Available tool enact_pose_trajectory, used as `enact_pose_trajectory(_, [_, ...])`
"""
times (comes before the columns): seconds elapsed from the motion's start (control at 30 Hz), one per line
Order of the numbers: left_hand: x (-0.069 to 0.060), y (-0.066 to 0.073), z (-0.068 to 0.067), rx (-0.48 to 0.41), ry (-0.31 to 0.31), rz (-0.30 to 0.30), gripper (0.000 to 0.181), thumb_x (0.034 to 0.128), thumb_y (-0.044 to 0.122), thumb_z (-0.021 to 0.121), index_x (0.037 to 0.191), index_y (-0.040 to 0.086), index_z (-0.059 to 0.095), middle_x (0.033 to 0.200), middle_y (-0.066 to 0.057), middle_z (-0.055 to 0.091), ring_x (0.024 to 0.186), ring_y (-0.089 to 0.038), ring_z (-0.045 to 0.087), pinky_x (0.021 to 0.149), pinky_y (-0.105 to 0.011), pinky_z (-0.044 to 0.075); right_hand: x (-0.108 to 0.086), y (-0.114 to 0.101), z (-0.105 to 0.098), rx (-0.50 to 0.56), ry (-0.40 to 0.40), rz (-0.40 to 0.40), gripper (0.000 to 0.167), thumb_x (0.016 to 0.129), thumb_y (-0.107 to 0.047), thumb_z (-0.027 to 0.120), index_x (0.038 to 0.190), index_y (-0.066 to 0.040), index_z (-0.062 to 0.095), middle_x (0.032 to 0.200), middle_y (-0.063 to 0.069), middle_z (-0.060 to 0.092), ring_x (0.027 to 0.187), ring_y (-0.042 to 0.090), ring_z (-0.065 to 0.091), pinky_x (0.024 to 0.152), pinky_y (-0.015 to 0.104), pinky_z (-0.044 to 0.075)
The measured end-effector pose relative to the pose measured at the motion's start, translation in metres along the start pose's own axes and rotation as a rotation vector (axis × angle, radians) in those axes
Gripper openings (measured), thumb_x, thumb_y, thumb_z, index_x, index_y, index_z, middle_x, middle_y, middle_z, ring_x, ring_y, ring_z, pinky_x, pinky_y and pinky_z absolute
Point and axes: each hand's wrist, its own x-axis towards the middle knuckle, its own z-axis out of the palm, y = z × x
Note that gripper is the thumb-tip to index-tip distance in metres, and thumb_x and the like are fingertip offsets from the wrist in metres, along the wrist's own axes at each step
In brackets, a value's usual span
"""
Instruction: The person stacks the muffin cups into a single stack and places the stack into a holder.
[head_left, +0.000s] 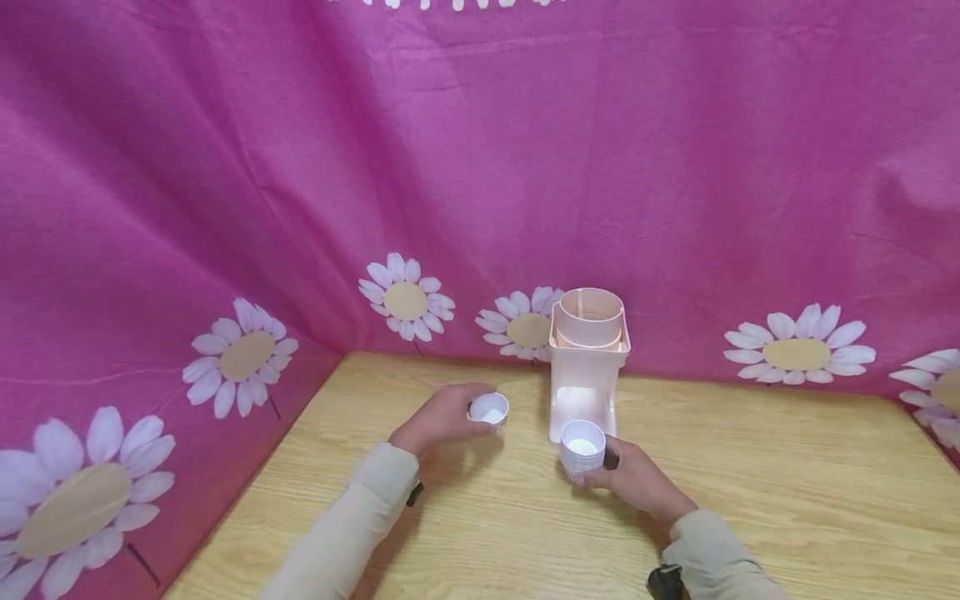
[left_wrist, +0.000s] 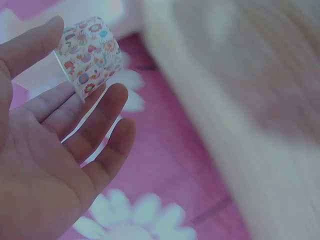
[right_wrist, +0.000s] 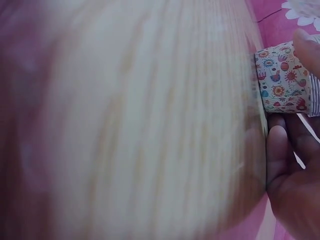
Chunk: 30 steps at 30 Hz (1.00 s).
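Observation:
Between thumb and fingers, my left hand pinches a small paper cup above the table; its white inside faces up. In the left wrist view this cup has a colourful flower print, and the ring and little fingers are spread away from it. My right hand grips a short stack of paper cups just in front of a pale pink cup holder. Several stacked rims show in the right wrist view, where the printed outer cup sits beside the thumb and the fingers lie close to the tabletop.
The pink holder has a round tube on top and an open front below. Under everything is a wood-grain table. A magenta cloth with white daisies hangs behind and along the left side.

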Motion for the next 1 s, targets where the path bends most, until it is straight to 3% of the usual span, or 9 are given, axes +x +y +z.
enact_pose_trajectory(0.2, [0.005,0.038,0.007,0.042,-0.056,0.117,0.051,0.0833,0.027,0.078,0.130,0.012,0.062,0.116,-0.003,0.070,0.099,-0.014,0.061,0.090,-0.030,0.051,-0.002,0.003,0.000,-0.005,0.000,-0.018,0.066,0.074,-0.023,0.085,0.133,-0.005,0.060,0.124,0.014,0.068,0.122,0.034,0.058,0.106,0.057,0.042])
enact_pose_trajectory(0.3, [0.008,0.053,0.014,0.059,-0.062,0.176,0.050,0.0836,0.028,0.078,0.129,0.015,0.063,0.114,0.000,0.070,0.097,-0.010,0.060,0.089,-0.025,0.050,-0.003,0.004,-0.001,-0.012,0.005,-0.023,0.065,0.075,-0.024,0.085,0.132,-0.005,0.061,0.124,0.013,0.069,0.121,0.032,0.059,0.104,0.055,0.044])
enact_pose_trajectory(0.47, [0.013,0.072,0.018,0.110,-0.042,0.226,0.055,0.0838,0.029,0.078,0.134,0.016,0.060,0.121,0.002,0.069,0.102,-0.008,0.061,0.092,-0.022,0.050,0.001,0.002,-0.001,-0.003,-0.006,-0.034,0.062,0.076,-0.025,0.084,0.131,-0.006,0.061,0.123,0.012,0.069,0.114,0.025,0.060,0.092,0.043,0.051])
enact_pose_trajectory(0.6, [0.019,0.083,0.021,0.184,-0.039,0.258,0.058,0.0838,0.033,0.078,0.135,0.015,0.059,0.123,0.002,0.068,0.104,-0.008,0.062,0.093,-0.022,0.050,0.003,0.002,-0.001,0.017,-0.021,-0.031,0.060,0.076,-0.025,0.083,0.129,-0.006,0.062,0.119,0.011,0.070,0.107,0.021,0.060,0.087,0.037,0.050])
enact_pose_trajectory(0.7, [0.025,0.089,0.025,0.210,-0.047,0.279,0.059,0.0836,0.034,0.078,0.135,0.015,0.059,0.123,0.001,0.068,0.105,-0.009,0.063,0.093,-0.022,0.050,0.004,0.002,-0.003,0.017,-0.016,-0.047,0.060,0.077,-0.025,0.083,0.130,-0.006,0.061,0.119,0.010,0.071,0.108,0.020,0.061,0.092,0.037,0.049])
enact_pose_trajectory(0.83, [0.032,0.092,0.032,0.197,-0.088,0.294,0.056,0.0834,0.034,0.079,0.132,0.015,0.060,0.120,0.002,0.069,0.100,-0.008,0.062,0.086,-0.018,0.049,0.004,0.001,-0.004,0.023,-0.018,-0.067,0.061,0.078,-0.024,0.082,0.132,-0.006,0.060,0.118,0.011,0.071,0.108,0.020,0.062,0.092,0.035,0.049])
enact_pose_trajectory(1.0, [0.032,0.092,0.042,0.196,-0.134,0.289,0.052,0.0832,0.033,0.079,0.129,0.016,0.061,0.115,0.003,0.070,0.095,-0.008,0.062,0.083,-0.017,0.048,0.001,0.001,-0.001,0.043,-0.035,-0.089,0.061,0.077,-0.021,0.081,0.132,-0.005,0.059,0.120,0.013,0.070,0.110,0.021,0.061,0.093,0.035,0.047])
